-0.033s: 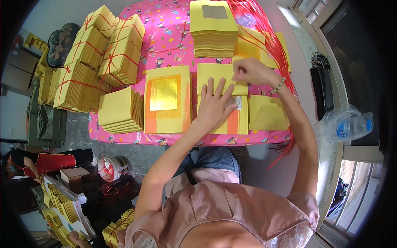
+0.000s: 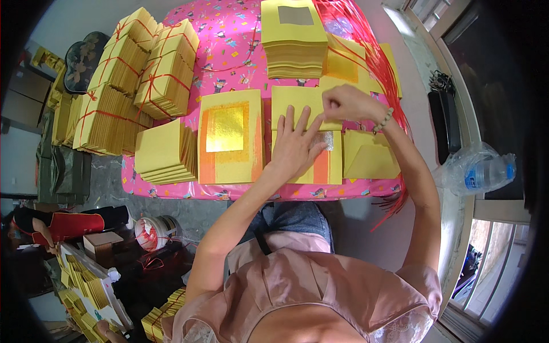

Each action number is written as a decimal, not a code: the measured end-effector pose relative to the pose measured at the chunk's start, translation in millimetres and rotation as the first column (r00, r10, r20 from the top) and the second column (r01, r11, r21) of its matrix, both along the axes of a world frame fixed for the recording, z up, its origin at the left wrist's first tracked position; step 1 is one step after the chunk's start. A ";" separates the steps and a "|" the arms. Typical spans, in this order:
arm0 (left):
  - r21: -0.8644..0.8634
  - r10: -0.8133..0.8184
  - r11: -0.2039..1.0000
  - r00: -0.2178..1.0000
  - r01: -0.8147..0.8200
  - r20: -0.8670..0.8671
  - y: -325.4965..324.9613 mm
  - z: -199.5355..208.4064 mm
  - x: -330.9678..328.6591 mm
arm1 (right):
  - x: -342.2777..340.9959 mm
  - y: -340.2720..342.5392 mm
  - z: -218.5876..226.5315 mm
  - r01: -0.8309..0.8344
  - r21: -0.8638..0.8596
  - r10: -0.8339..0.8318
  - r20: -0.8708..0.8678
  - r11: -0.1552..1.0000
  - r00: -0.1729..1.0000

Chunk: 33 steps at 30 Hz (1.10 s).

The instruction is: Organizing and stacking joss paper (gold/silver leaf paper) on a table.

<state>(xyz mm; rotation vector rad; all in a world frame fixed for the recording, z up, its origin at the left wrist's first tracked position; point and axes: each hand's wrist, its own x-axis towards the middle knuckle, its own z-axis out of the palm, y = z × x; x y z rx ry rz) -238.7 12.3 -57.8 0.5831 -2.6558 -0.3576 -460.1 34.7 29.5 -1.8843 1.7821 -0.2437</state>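
Head view showed the left hand (image 2: 293, 147) laid flat, fingers spread, gripping nothing, on yellow paper (image 2: 335, 167) with a silver patch (image 2: 327, 140), near the front edge of the pink-covered counter (image 2: 229, 63). The right hand (image 2: 346, 103) was curled over the paper's upper right part; whether it pinched anything could not be told. Just left lay a gold-squared sheet (image 2: 227, 132); behind stood a tall yellow stack (image 2: 294, 56), and farther left, red-tied bundles (image 2: 123, 74).

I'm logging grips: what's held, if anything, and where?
The left hand lies flat on yellow paper, gripping nothing; whether the right hand pinches its corner cannot be told.
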 end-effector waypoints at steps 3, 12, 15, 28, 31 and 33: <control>-0.016 -0.006 1.000 1.000 0.006 0.015 -0.3 -5.8 0.5 | 7.0 10.1 -21.0 -0.022 0.058 0.023 -0.031 0.998 0.999; 0.056 0.003 0.998 0.999 -0.006 0.045 -14.7 -3.2 19.7 | 11.0 19.1 -23.8 0.088 0.191 -0.116 0.139 0.978 0.983; 0.046 -0.013 0.999 0.998 0.010 0.054 -16.7 -4.9 20.4 | 11.4 18.3 -24.6 0.075 0.169 -0.090 0.087 0.983 0.992; -0.119 0.024 0.993 0.999 -0.018 0.047 -26.7 0.9 10.8 | 27.3 34.8 -23.1 -0.218 -0.311 0.065 -0.436 0.925 0.898; -0.165 0.046 0.985 0.999 -0.041 0.027 -28.8 11.8 0.7 | 26.6 35.5 -17.8 -0.310 -0.298 0.121 -0.517 0.903 0.848; -0.196 0.073 0.978 0.997 -0.072 -0.003 -31.3 16.1 -2.3 | 25.8 30.3 -11.6 -0.328 -0.292 0.130 -0.538 0.898 0.833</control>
